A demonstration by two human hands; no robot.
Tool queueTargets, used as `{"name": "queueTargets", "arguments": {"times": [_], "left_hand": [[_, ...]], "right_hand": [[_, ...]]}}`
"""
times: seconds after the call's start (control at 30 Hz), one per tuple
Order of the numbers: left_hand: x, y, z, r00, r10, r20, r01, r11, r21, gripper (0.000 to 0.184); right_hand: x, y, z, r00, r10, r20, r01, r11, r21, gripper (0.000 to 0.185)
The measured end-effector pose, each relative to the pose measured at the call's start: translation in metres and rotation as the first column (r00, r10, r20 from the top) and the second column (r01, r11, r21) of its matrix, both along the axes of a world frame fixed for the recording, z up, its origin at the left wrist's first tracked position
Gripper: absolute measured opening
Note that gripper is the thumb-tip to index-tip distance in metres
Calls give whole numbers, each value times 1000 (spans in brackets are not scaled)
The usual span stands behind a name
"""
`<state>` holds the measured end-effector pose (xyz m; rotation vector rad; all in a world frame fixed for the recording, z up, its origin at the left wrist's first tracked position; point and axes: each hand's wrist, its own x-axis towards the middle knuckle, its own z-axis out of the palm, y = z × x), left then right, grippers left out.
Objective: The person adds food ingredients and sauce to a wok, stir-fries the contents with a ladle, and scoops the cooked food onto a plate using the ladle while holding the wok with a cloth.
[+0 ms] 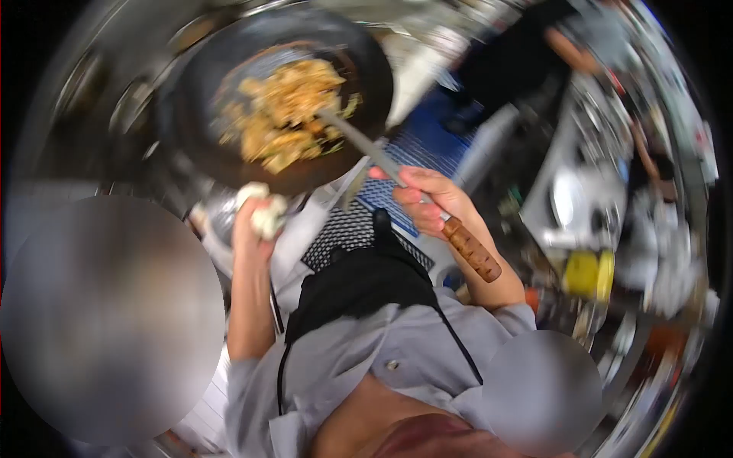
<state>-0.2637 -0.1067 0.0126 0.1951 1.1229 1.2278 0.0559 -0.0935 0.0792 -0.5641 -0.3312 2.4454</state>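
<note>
A dark wok (191, 130) is in the upper left of the head view, with yellow-brown fried food (294, 99) in its middle. My left hand (248, 229) is closed on a bunched white cloth (267, 217) at the wok's near edge; the cloth hides whatever part of the wok lies under it. In my right hand (439, 191) is a long-handled metal wok tool (363, 141) with a brown wooden grip (475, 252). Its shaft slants over the near right rim, and its tip is in the food. The food hides the tool's head.
Another person in dark clothes (511, 57) is at the upper right. Below the wok are a black perforated mat (347, 229) and blue flooring (431, 130). On the right, a crowded counter holds a white plate (566, 197) and a yellow item (582, 275). Much is blurred.
</note>
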Motion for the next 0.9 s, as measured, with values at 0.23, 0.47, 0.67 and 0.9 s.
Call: {"name": "queueTargets", "arguments": {"times": [0.23,0.47,0.67,0.9], "left_hand": [[25,0,1,845,-511,156,497,859,123,24],[146,23,-15,565,-783,261,780,610,139,13],[222,31,-31,493,-820,292,849,526,44,9],[255,30,-46,535,-804,258,833,553,-8,17]], "right_hand": [[34,-124,38,862,-488,137,495,869,-16,23],[103,-192,60,557,-804,207,814,579,59,23],[175,-208,69,271,-903,333,894,364,260,21],[264,-204,9,-186,-686,703,759,354,546,13]]}}
